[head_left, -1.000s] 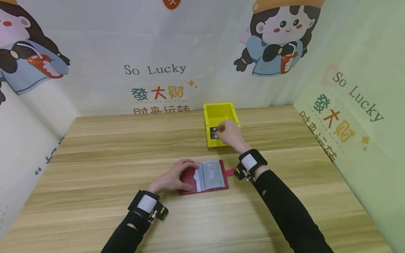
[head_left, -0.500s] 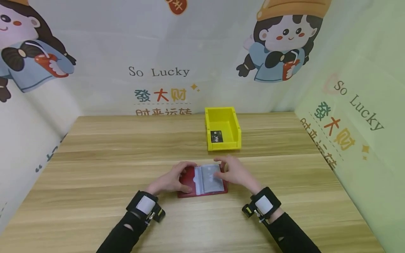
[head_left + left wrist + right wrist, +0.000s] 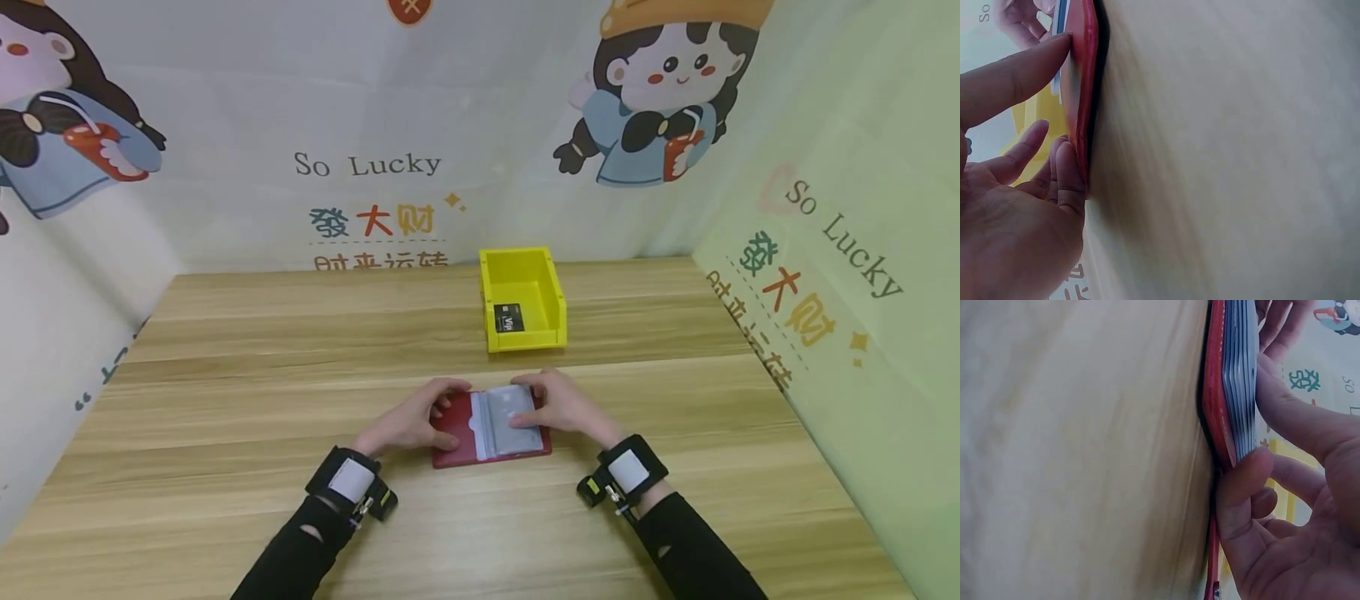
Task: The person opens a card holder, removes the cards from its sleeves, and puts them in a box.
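Wallet (image 3: 491,425), gripped by left fingers (image 3: 1070,175) and right fingers (image 3: 1238,503), shows its strap (image 3: 1212,556) only in right wrist view

Wood-grain table (image 3: 480,533); pale backdrop (image 3: 247,108), apparently cloth, bearing cartoon figures (image 3: 645,162).

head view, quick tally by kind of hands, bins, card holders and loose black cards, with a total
Hands: 2, left hand and right hand
Yellow bin: 1
Red card holder: 1
Black card in the bin: 1
Total: 5
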The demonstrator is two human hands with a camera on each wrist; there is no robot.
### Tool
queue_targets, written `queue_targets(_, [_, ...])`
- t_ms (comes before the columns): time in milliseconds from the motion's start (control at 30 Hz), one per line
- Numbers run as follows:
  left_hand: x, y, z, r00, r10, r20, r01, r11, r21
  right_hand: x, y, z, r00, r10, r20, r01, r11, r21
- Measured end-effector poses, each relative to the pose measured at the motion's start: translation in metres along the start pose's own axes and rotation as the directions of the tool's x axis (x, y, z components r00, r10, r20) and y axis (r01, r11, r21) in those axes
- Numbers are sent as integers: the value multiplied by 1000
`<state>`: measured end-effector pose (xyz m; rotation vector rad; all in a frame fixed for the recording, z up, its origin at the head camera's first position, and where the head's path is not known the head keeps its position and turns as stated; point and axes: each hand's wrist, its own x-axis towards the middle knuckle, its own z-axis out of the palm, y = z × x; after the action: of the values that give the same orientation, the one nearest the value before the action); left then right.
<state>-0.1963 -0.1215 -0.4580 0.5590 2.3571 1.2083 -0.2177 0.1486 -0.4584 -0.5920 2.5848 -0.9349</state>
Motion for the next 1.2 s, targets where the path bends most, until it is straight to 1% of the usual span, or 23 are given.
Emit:
queue_targets(100, [0, -1, 0, 1000, 11, 1, -11, 1000, 4, -2, -1, 1, 999, 32, -24, -32, 999, 18])
queue_targets(200, [1, -1, 0, 1000, 19, 7, -19, 1000, 8, -4, -1, 2, 997, 40, -61, -37, 998, 47])
queue_targets(267, [1, -1, -1, 1000, 15, 5, -15, 1000, 5, -6, -1, 2, 995, 30, -97, -21, 996, 90])
queue_targets(367, [1, -1, -1, 1000, 9, 2, -9, 1000, 8, -9, 0, 1, 990, 40, -136, -12, 979, 202])
queue_targets(467, [2, -1, -1, 1000, 2, -6, -2, 1000, 10, -11, 1, 0, 991, 51, -121, -10, 948, 317])
queue_targets(567, [2, -3, 0, 1000, 16, -17, -15, 1000, 14, -12, -1, 2, 997, 50, -64, -18, 908, 419])
queue_targets(633, [2, -5, 1, 999, 19, -31, -19, 1000, 2, -13, -3, 4, 999, 25, -33, -7, 883, 470])
queue_targets(700, [1, -7, 1, 999, 16, -47, -17, 1000, -25, -12, -7, 8, 1000, -3, -20, 13, 870, 493])
queue_targets(767, [2, -8, 0, 998, 8, -66, -12, 998, -59, -11, -10, 12, 999, -27, -24, 35, 873, 486])
queue_targets(900, [2, -10, -1, 994, 9, -108, -20, 994, -108, -7, -17, 21, 998, -46, -38, 58, 913, 404])
queue_targets(967, [2, -10, -2, 992, 28, -120, -41, 994, -102, -4, -21, 25, 998, -51, -46, 65, 929, 364])
queue_targets(1067, [2, -10, -3, 991, 39, -128, -51, 994, -93, -1, -26, 28, 996, -69, -62, 84, 952, 294])
queue_targets(1133, [1, -10, -3, 991, 42, -128, -54, 994, -98, 1, -28, 30, 992, -94, -81, 111, 966, 232])
queue_targets(1200, [0, -10, -4, 990, 48, -133, -59, 995, -83, 2, -30, 31, 987, -127, -94, 142, 974, 179])
